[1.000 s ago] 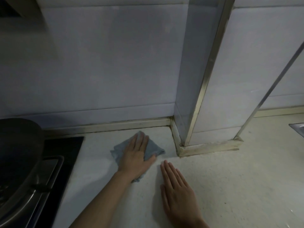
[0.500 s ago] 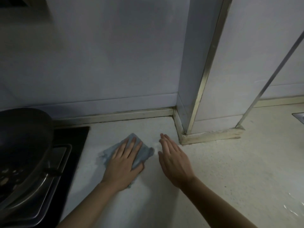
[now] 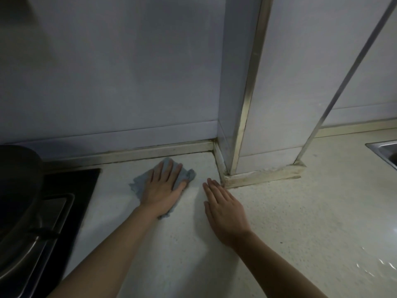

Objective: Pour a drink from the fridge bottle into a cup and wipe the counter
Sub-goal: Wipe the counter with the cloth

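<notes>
A small blue-grey cloth (image 3: 139,184) lies flat on the pale speckled counter (image 3: 290,211), close to the back wall. My left hand (image 3: 162,190) presses down on it with straight, spread fingers, and most of the cloth is hidden under the palm. My right hand (image 3: 225,211) rests flat on the bare counter just right of the cloth, fingers straight and pointing at the base of the wall column (image 3: 257,177). No bottle or cup is in view.
A dark pan (image 3: 19,190) sits on the black stove (image 3: 71,190) at the left edge. The tiled column juts out onto the counter behind my right hand. A steel sink corner (image 3: 384,150) shows at the far right. Wet glints (image 3: 378,267) lie at the lower right.
My left hand has pushed the cloth back toward the wall. My right hand stays flat on the counter beside it, now a little closer to the column.
</notes>
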